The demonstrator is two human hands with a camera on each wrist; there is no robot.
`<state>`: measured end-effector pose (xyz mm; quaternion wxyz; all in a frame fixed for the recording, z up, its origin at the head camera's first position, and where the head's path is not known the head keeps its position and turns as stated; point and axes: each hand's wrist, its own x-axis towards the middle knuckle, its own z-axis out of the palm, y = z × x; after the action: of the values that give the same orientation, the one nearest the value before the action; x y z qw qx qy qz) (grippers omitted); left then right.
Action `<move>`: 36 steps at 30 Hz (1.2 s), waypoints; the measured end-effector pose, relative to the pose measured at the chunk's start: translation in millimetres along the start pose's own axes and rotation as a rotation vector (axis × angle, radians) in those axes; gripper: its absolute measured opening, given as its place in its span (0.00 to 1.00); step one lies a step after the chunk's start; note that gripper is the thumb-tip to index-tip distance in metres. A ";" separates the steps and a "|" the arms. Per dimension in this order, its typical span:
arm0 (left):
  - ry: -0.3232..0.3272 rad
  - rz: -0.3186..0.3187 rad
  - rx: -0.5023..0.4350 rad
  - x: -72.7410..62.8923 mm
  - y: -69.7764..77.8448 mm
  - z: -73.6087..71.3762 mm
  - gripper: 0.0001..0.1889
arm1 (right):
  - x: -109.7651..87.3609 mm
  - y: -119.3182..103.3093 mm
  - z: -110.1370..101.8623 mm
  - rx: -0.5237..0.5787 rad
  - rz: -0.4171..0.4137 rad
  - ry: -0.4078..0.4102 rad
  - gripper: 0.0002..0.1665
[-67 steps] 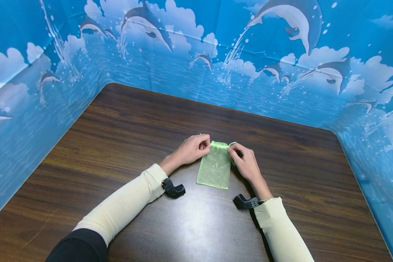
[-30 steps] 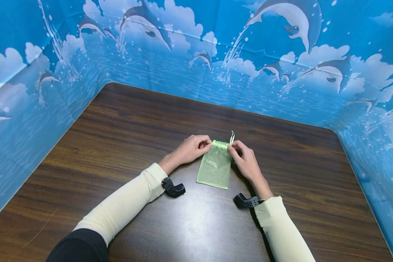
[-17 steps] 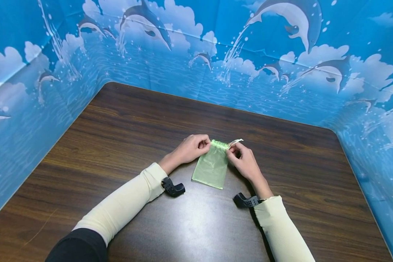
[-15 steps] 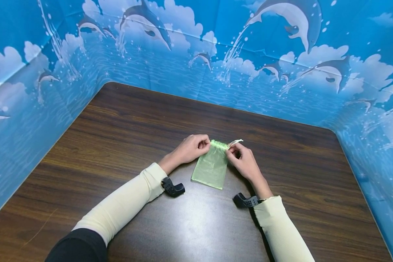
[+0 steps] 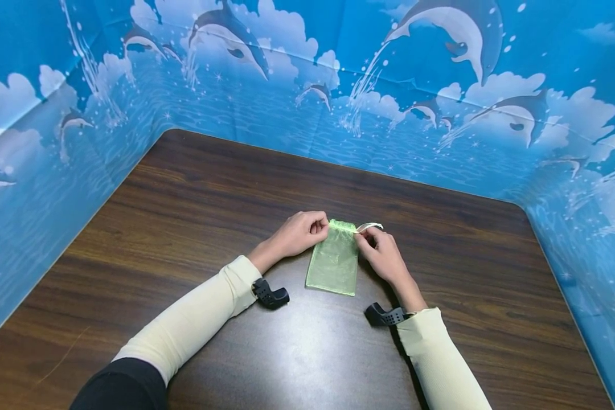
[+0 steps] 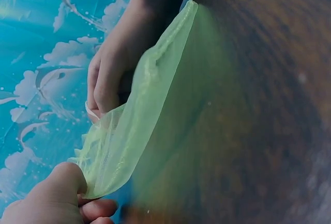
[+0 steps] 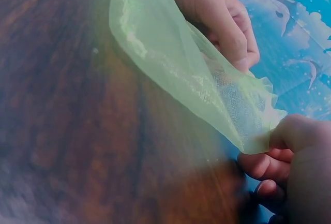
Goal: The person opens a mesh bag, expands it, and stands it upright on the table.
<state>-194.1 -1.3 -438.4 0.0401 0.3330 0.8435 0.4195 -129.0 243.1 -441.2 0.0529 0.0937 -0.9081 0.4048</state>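
Note:
A sheer light-green drawstring pouch (image 5: 332, 265) hangs between both hands, with its gathered mouth at the top. My left hand (image 5: 301, 234) pinches the pouch's upper left corner between thumb and fingers. At the upper right corner, my right hand (image 5: 385, 254) pinches the edge by the mouth. A pale drawstring loop (image 5: 371, 226) sticks out to the right above the right fingers. In the left wrist view the pouch (image 6: 155, 89) looks thin and flat, its body slanting over the table. The ruffled rim of the pouch (image 7: 266, 97) shows between the hands in the right wrist view.
A dark wood-grain table (image 5: 225, 188) lies beneath the hands. Blue curtains with dolphins and clouds (image 5: 307, 114) surround its back and sides. Black wrist cameras (image 5: 271, 294) are strapped over the cream sleeves.
The drawstring loop on the right has swung from upright to lying rightward. The pouch's bottom swayed left, then came back right. Both hands keep their pinch, nearly in place.

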 end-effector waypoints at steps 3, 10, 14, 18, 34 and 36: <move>0.004 0.003 -0.005 -0.5 -0.6 0.5 0.06 | -0.4 0.2 -0.3 0.007 0.011 -0.002 0.14; 0.011 0.001 -0.001 -1.0 0.8 0.8 0.07 | -0.8 0.5 -0.4 0.029 0.018 0.015 0.14; 0.013 -0.008 -0.009 -1.8 2.5 0.7 0.07 | -1.4 0.3 -0.6 0.031 0.016 0.030 0.12; 0.021 -0.011 -0.011 -2.0 2.7 0.8 0.07 | -0.7 0.2 -0.5 0.037 0.020 0.043 0.12; 0.043 -0.013 -0.012 -1.2 1.4 1.9 0.07 | 0.6 -0.3 -1.2 0.051 0.049 0.053 0.12; 0.042 -0.014 -0.014 -1.1 1.8 1.6 0.07 | 0.5 -0.8 -1.6 0.056 0.050 0.057 0.12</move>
<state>-191.7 -0.1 -438.4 0.0275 0.3181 0.8435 0.4319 -129.3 243.7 -439.4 0.0658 0.0610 -0.8965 0.4338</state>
